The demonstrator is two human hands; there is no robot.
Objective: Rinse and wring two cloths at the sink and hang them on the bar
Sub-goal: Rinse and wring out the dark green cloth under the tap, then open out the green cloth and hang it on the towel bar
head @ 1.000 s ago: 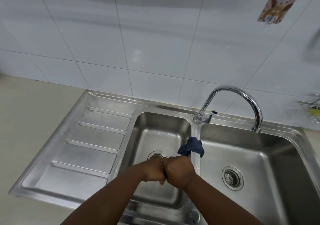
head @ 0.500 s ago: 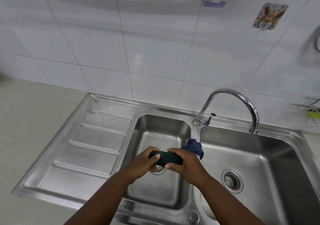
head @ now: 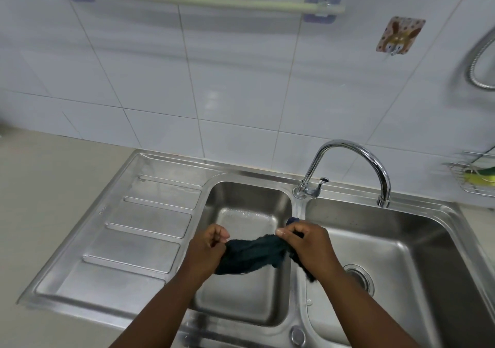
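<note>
The left hand (head: 207,251) and the right hand (head: 308,248) are both closed on one dark teal, crumpled fabric cloth (head: 251,254), which spans the gap between them above the smaller left basin of the stainless steel double sink (head: 297,294). The left hand pinches one end between thumb and curled fingers; the right hand pinches the other end, and a loose dark tail of fabric hangs below that grip, over the divider between the basins. Between the two grips the cloth sags in a slack, partly opened band — not a tight twist — so the wringing of this cloth appears finished and the step in hand appears to be spreading it out for hanging. The curved chrome tap (head: 356,160) stands beyond the right-hand grip with its spout over the larger right basin; no running water is visible. The pale green towel bar (head: 198,0), fixed to the white tiled wall well above both grips, carries nothing. A small blue edge shows just behind the right hand; whether it is the second cloth cannot be told. Judged status: one cloth rinsed and wrung, neither cloth hung — both hangings, and probably the second cloth's rinse, remain.
</note>
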